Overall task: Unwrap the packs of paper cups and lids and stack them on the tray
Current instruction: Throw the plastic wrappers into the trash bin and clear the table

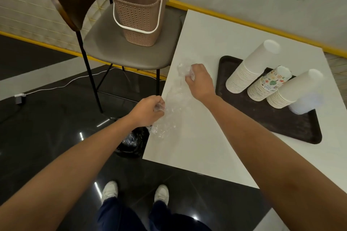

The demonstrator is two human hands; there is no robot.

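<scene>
A dark tray [293,125] lies on the white table [197,146] at the right. On it stand upturned stacks: white paper cups [249,69], patterned cups [270,84], another white cup stack [294,90] and translucent lids [304,105]. Crumpled clear plastic wrap [169,107] lies along the table's left edge. My left hand [148,110] grips its near end at the edge. My right hand [199,80] grips its far end on the tabletop.
A brown perforated basket [140,7] with a white handle sits on a grey chair [120,50] left of the table. A black bin bag [131,142] stands on the dark glossy floor under the table's edge. A white cable [56,86] runs across the floor.
</scene>
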